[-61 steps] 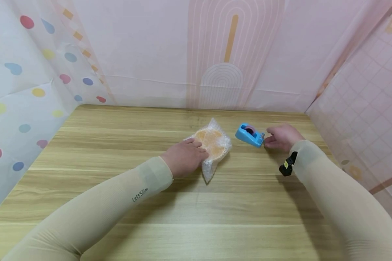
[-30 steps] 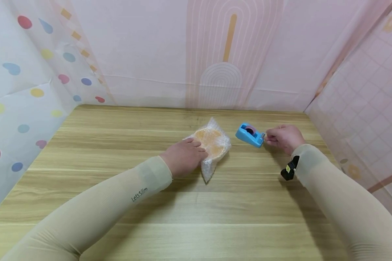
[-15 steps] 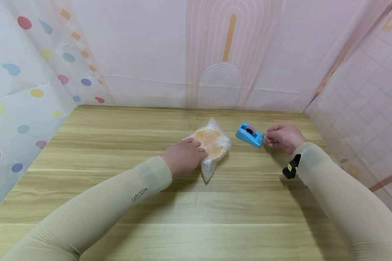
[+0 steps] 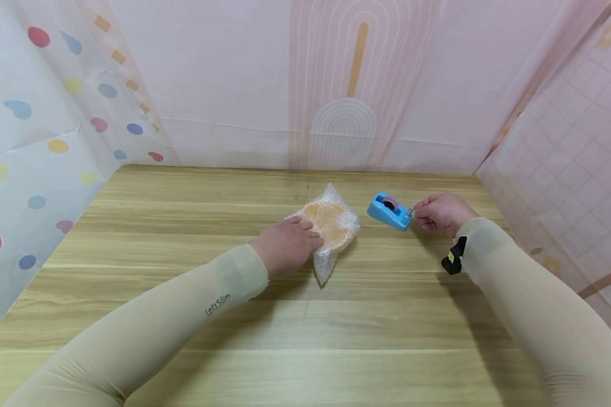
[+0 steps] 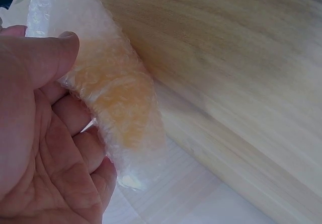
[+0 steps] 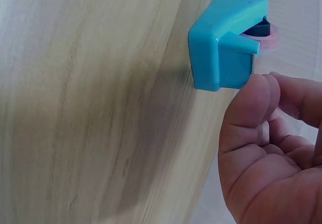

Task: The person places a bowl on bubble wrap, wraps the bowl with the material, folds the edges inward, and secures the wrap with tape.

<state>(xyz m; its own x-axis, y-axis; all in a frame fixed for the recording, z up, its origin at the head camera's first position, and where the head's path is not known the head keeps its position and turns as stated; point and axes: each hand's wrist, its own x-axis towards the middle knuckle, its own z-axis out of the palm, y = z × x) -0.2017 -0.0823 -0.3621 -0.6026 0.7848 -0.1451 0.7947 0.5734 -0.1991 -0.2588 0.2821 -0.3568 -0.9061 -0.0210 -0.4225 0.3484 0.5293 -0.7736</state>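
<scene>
- While the left hand (image 4: 287,246) lies back-up at the near left edge of the bubble-wrapped packet (image 4: 337,223), its thumb and fingers grasp that edge: the left wrist view shows the thumb over one side and the bent fingers reaching behind the other.
- At the right hand (image 4: 444,212), thumb and forefinger meet in a tight pinch at the toothed edge (image 6: 252,63) of the blue tape dispenser (image 6: 226,43); whether only the end of the tape or the lip as well sits between the tips cannot be told. The other fingers curl in toward the palm.
- Beside the pinch, a pink-cored roll (image 6: 269,40) sits in the dispenser, which stands upright with its toothed end toward the right hand.
- Near the middle of the wood-grain table (image 4: 107,294) lies the packet, just left of the dispenser and apart from it; round orange contents show through the wrap, and one pointed corner aims at the person.
- Beige sleeves (image 4: 158,325) cover both arms, with a black device (image 4: 454,257) at the right wrist.
- Farther out, a pink arch-patterned sheet (image 4: 224,85) hangs behind the table, with a spotted sheet (image 4: 30,186) on the left and a grid-patterned one on the right.
</scene>
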